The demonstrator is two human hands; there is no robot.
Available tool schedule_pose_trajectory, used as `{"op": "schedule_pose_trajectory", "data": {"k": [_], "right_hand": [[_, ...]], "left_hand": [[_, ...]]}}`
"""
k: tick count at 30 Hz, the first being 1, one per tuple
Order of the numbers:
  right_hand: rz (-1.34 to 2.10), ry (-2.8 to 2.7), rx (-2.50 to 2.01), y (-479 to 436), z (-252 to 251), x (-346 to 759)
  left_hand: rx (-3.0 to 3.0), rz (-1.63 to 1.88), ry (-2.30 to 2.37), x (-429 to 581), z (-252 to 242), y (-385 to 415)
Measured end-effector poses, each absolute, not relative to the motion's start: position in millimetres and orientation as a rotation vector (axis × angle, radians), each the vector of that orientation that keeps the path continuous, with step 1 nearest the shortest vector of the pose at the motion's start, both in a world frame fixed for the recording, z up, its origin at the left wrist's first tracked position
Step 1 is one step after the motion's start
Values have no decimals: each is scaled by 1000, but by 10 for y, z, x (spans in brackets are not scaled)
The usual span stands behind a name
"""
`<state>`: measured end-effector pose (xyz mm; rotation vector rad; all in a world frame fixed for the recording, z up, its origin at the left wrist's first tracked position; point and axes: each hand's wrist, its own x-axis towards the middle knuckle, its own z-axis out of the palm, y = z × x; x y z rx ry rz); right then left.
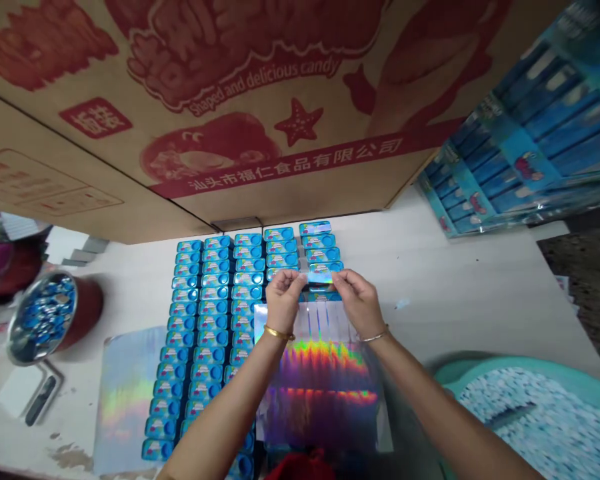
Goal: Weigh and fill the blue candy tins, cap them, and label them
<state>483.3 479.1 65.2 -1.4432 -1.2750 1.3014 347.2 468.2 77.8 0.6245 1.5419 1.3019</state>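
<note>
My left hand (283,300) and my right hand (360,303) pinch the two ends of a small shiny holographic sticker strip (320,277), stretched level between them. The strip is above the rightmost of several columns of small blue cases (213,280) with printed tops. The topmost case (315,228) in that column has a pale shiny strip on it. Below my hands lies a holographic sheet (325,373) with rainbow glare and thin slits near its top edge, covering some of the cases. My left forearm hides others.
A big cardboard carton (260,190) walls off the back. Clear-wrapped blue packs (500,153) stand at the right, above a teal basin (460,370) of small pale pieces. At left are a metal pot (17,340) of blue-silver bits, a black-handled tool (40,400) and another holographic sheet (127,407).
</note>
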Motion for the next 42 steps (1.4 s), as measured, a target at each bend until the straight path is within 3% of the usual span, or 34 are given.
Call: {"op": "schedule_pose_trajectory", "data": {"k": [10, 18, 22, 25, 29, 32, 36, 42], "right_hand": [[754, -1807, -1658, 5753, 300, 5046], [857, -1769, -1717, 5840, -16, 5046], [965, -1580, -1503, 5700, -194, 5058], [991, -1693, -1308, 5547, -297, 5083], [821, -2066, -1392, 5481, -370, 5204], [639, -2309, -1452, 5486, -292, 5329], [489, -2144, -1535, 5284, 51, 5312], [678, -2209, -1305, 4639, 549, 4769]], "left_hand": [[1317, 1070, 2120, 3596, 391, 5567], [1528, 661, 2345, 3665, 355, 5634], [1448, 582, 2380, 3593, 405, 5671], [1434, 540, 2345, 3553, 408, 5692], [1432, 502, 2351, 3592, 387, 5728], [1419, 516, 2327, 3568, 424, 5691], [1703, 659, 1929, 3239, 611, 5308], [2129, 166, 1682, 2672, 839, 4357]]}}
